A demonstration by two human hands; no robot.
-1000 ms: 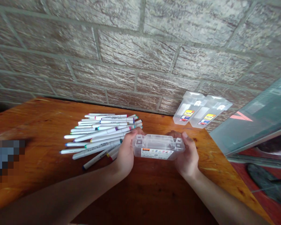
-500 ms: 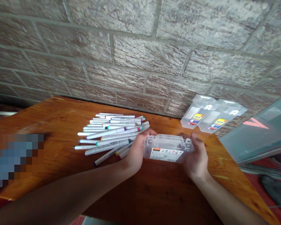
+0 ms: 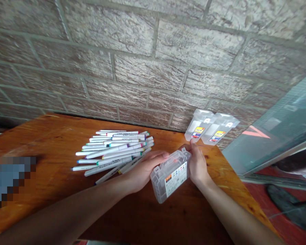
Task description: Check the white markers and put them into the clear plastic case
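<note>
A clear plastic case (image 3: pixel 160 185) with a white and orange label is held between my two hands, tilted so that its left end hangs lower. My left hand (image 3: pixel 140 170) grips its far left side, the fingers partly hidden behind it. At the right end, my right hand (image 3: pixel 197 165) closes on the case with the thumb pointing up. Left of the case, a loose pile of white markers (image 3: pixel 117 148) with coloured ends lies on the wooden table; my left forearm and hand cover the nearest ones.
Two clear plastic cases (image 3: pixel 197 126) with yellow and blue labels stand upright against the brick wall (image 3: pixel 132 75) at the table's back right. Beyond the right edge of the wooden table (image 3: pixel 232 204) is a glass panel (image 3: pixel 270 136). A pixelated patch covers the left side.
The case in my hands has turned from roughly level to slanted, its left end swinging down and nearer. My view has shifted a little to the right.
</note>
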